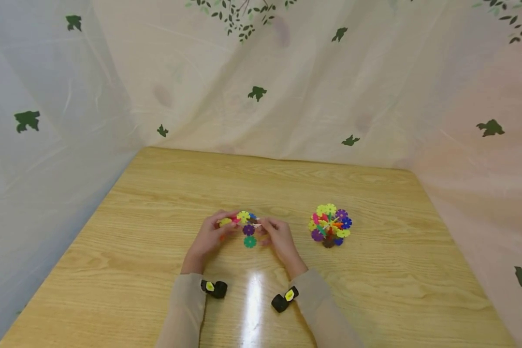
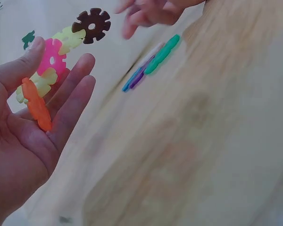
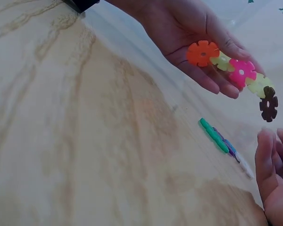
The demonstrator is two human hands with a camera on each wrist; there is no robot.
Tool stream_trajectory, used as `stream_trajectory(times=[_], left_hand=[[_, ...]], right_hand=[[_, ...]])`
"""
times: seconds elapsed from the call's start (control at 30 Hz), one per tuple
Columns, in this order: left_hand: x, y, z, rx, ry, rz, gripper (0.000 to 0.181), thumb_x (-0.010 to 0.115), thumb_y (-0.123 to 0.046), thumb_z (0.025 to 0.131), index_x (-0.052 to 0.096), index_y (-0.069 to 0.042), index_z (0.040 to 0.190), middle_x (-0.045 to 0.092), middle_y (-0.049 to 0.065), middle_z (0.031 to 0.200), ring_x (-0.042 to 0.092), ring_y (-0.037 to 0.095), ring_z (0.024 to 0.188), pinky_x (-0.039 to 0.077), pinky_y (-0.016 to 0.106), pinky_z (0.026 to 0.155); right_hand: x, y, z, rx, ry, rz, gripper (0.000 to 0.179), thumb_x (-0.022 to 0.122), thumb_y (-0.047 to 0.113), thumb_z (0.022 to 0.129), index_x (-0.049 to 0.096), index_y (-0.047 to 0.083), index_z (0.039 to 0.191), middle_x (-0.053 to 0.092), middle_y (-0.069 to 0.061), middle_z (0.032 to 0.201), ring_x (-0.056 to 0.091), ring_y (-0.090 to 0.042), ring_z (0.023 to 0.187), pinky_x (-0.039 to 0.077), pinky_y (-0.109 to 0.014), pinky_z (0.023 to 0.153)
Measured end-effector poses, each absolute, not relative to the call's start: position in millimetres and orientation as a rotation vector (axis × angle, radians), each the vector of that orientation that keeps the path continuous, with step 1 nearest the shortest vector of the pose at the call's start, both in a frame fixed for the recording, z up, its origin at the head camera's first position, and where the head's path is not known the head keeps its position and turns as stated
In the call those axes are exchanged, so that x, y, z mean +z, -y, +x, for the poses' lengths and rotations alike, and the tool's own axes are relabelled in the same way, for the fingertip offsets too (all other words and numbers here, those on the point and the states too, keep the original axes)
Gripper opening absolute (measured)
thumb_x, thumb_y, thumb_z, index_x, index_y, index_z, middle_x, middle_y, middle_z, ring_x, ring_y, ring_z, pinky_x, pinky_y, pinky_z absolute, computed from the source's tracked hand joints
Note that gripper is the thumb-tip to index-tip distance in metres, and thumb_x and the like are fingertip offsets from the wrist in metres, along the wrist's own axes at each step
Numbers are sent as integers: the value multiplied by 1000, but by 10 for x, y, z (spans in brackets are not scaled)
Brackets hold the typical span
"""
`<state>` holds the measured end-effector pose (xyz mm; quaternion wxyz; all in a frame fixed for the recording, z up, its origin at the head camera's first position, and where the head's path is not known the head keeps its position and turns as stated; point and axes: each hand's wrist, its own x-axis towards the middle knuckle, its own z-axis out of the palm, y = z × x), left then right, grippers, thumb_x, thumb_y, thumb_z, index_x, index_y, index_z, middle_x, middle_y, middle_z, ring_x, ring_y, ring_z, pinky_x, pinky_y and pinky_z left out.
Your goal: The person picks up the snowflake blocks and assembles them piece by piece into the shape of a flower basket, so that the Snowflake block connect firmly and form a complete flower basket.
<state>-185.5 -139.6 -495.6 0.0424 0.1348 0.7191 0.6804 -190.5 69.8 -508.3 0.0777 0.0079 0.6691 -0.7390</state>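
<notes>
My left hand (image 1: 206,239) pinches a short chain of interlocking flower-shaped plastic discs, its thumb on the pink disc (image 2: 52,57). An orange disc (image 3: 202,53) at one chain end hangs over the palm; yellow discs flank the pink one. At the other end a brown disc (image 2: 91,26) points toward my right hand (image 1: 282,238). That hand's fingers are loosely bent close to the brown disc, with nothing visible between them in the right wrist view. Below the hands a green disc (image 1: 250,241) and a purple disc (image 1: 248,230) lie in a row with blue and white ones.
To the right on the wooden table (image 1: 387,270) stands a round cluster (image 1: 329,225) of many-coloured discs joined together. Printed cloth (image 1: 296,106) hangs behind and along both sides of the table. Each sleeve carries a black wrist camera (image 1: 219,289).
</notes>
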Motion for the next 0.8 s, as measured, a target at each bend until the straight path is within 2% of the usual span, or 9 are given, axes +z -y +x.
stream_trajectory(times=[0.13, 0.23, 0.33, 0.47, 0.6, 0.8], left_hand=[[-4946, 1465, -1865, 2130, -2144, 322, 36, 57, -5, 96, 57, 3, 130, 56, 12, 118, 67, 21, 100, 58, 29, 88], [-4942, 1503, -1875, 2164, -2106, 279, 37, 57, -6, 96, 55, 2, 132, 55, 11, 124, 67, 26, 102, 59, 32, 88], [-4929, 1525, -1876, 2187, -2084, 256, 37, 56, -7, 97, 54, 2, 133, 52, 15, 132, 67, 28, 102, 59, 33, 87], [-4911, 1536, -1869, 2201, -2076, 257, 38, 55, -6, 98, 53, 2, 134, 50, 21, 134, 68, 25, 100, 59, 32, 86], [-4903, 1534, -1863, 2210, -2047, 274, 38, 53, -5, 98, 51, 3, 135, 49, 21, 133, 68, 18, 96, 59, 30, 86], [-4892, 1526, -1847, 2200, -2006, 297, 39, 52, -5, 99, 49, 3, 137, 53, 10, 127, 67, 19, 98, 59, 28, 86]], right_hand=[[-5106, -706, -1921, -1906, -2382, -54, 21, 64, 16, 94, 72, 2, 107, 68, -8, 85, 53, -7, 60, 49, -19, 47], [-5117, -717, -1919, -1697, -2529, -220, 17, 69, 14, 90, 74, 6, 104, 69, -9, 88, 53, -7, 64, 47, -18, 53], [-5119, -722, -1906, -1583, -2560, -377, 19, 75, 14, 85, 74, 8, 103, 68, -8, 88, 55, -8, 74, 49, -18, 62], [-5101, -727, -1895, -1465, -2572, -500, 28, 80, 15, 79, 74, 9, 106, 64, -5, 91, 56, -10, 79, 51, -18, 69], [-5057, -733, -1884, -1319, -2627, -619, 30, 80, 16, 79, 73, 10, 108, 61, -3, 92, 54, -11, 82, 50, -19, 71], [-5013, -739, -1867, -1241, -2649, -688, 23, 80, 16, 80, 74, 12, 102, 60, -2, 91, 52, -10, 81, 48, -20, 71]])
